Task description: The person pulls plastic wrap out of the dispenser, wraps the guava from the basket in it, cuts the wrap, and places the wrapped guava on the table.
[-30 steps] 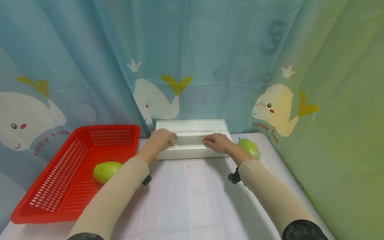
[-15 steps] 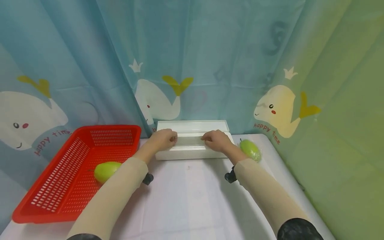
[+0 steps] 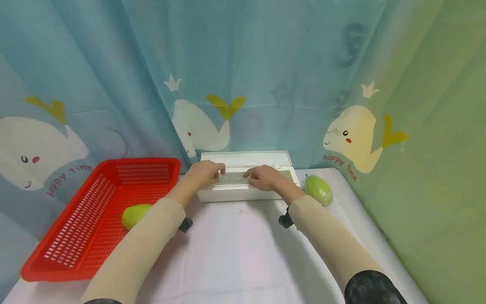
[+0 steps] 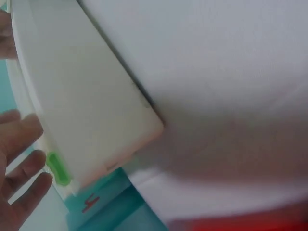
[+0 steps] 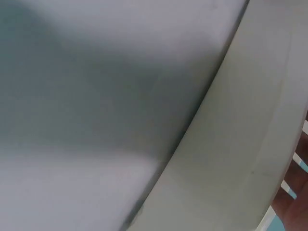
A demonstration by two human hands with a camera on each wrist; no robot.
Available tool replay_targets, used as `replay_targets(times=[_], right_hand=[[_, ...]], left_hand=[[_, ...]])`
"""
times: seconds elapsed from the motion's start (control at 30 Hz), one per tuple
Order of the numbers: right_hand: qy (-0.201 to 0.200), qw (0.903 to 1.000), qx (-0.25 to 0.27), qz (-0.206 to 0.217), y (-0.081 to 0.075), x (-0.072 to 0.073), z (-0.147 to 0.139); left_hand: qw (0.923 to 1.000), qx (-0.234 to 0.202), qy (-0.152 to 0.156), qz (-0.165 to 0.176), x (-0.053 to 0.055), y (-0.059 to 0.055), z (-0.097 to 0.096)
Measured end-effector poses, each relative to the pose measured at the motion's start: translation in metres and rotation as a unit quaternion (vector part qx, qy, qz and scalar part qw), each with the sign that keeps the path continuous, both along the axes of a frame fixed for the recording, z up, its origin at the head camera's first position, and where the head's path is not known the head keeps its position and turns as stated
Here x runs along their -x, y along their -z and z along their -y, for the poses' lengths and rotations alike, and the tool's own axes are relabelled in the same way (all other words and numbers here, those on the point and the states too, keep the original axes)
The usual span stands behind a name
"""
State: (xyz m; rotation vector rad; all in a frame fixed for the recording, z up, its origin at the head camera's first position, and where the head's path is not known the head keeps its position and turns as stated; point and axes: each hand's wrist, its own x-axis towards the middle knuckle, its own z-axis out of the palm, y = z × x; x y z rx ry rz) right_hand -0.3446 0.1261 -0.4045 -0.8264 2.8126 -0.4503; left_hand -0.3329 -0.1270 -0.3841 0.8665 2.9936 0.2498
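Observation:
A long white plastic-wrap dispenser (image 3: 243, 194) stands at the back of the table, its lid (image 3: 247, 158) raised, with clear film (image 3: 232, 177) showing in its opening. My left hand (image 3: 203, 174) is over the left part of that opening; in the left wrist view its fingers (image 4: 30, 168) are spread at the box's edge, beside a green slider (image 4: 58, 168). From the right, my right hand (image 3: 265, 177) reaches over the opening, its fingertips near the film. Its fingers (image 5: 292, 180) show at the right wrist view's edge, gaps between them, beyond the box's front wall.
A red plastic basket (image 3: 102, 169) stands at the left with a green pear-like fruit (image 3: 134, 215) in it, partly behind the left sleeve. Another green fruit (image 3: 318, 189), glossy as if wrapped, lies right of the dispenser. A curtain (image 3: 265, 63) hangs close behind.
My right hand has moved left along the opening, closer to the left hand. My left fingers, curled together half a second ago, have parted. The dispenser has stayed in place.

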Motion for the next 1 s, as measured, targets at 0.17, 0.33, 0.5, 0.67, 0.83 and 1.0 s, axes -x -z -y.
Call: replay_targets(times=[0.17,0.33,0.5,0.67,0.83,1.0], right_hand=[[0.033,0.9975,-0.046,-0.042,-0.001,-0.003,-0.011],[0.046,0.9946,-0.073,-0.057,-0.001,-0.003,-0.018],[0.055,0.9944,-0.061,-0.067,0.000,-0.004,-0.024],[0.030,0.9957,-0.043,-0.076,0.001,-0.001,-0.031],[0.009,0.9965,-0.043,-0.072,-0.003,0.000,-0.033],[0.008,0.9901,-0.090,-0.107,-0.004,0.001,-0.035]], left_hand=[[0.9999,0.003,0.008,-0.013,-0.001,-0.001,0.004],[0.9998,0.002,0.014,-0.016,-0.004,-0.001,0.009],[0.9997,-0.012,0.005,-0.023,-0.009,-0.003,0.014],[0.9996,-0.009,0.010,-0.025,-0.011,-0.003,0.019],[0.9998,0.010,0.006,-0.015,-0.010,-0.005,0.020],[0.9997,0.011,0.011,-0.019,-0.011,-0.005,0.023]])
